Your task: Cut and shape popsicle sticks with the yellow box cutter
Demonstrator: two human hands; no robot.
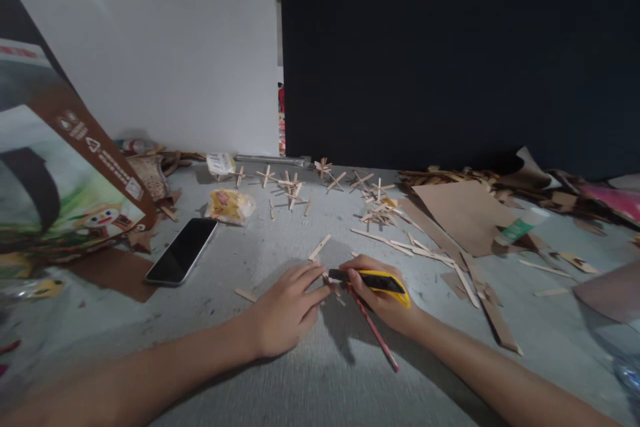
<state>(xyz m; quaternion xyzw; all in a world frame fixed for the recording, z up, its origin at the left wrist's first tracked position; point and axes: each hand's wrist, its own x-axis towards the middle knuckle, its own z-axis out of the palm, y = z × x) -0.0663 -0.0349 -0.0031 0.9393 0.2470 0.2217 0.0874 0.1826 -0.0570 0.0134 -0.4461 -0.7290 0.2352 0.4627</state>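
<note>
My right hand is wrapped round a yellow and black utility knife, its dark front end pointing left. At that end, the fingertips of my left hand press a small piece of wooden craft stick against the table; the fingers partly hide it. Below my right hand a red-pink pencil lies slantwise, its upper end hidden at the hand. Just beyond my hands is a short craft stick, and another piece lies left of my left hand.
Crossed craft sticks and a stick pile occupy the far middle. A phone, wrapped snack and large printed box are on the left. Cardboard, a glue stick and long sticks lie on the right.
</note>
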